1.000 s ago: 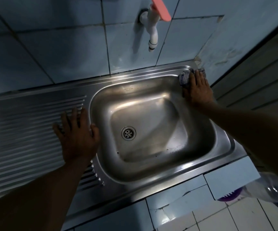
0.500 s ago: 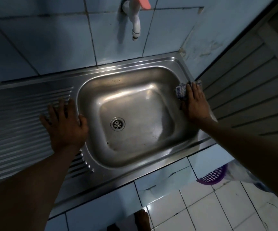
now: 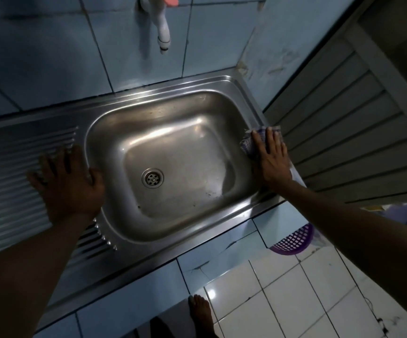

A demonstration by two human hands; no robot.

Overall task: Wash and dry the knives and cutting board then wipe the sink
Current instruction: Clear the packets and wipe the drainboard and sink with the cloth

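Stainless sink (image 3: 114, 242) set into a blue-tiled bench (image 3: 129, 311), ribbed draining board (image 3: 9, 167) on the left and the basin on the right with the drain (image 3: 152, 179) sitting near the middle of the bottom. Left hand (image 3: 68, 186) is flat on the draining board just beside the basin's left rim — fingers straight and spread, thumb reaching onto the rim, holding nothing. Right hand (image 3: 270, 159) is pressed flat on a checked purple-and-white cloth (image 3: 247, 143) lying on the sink's right rim, about halfway along that side; fingers straight and together, pointing toward the far wall, so it's pushing the cloth down rather than gripping it. Cloth peeks out past the fingertips and on the basin side of the hand. White tap (image 3: 161, 25) with a pink handle sticks out of the far tiled wall above the basin. To the right there's a grey slatted panel (image 3: 343, 132), and near it, lower down, a purple plastic basket (image 3: 293, 241) on the white tiled floor (image 3: 295, 296). A bare foot (image 3: 200, 313) shows at the near edge — the basin itself looks dull with a few dark specks.
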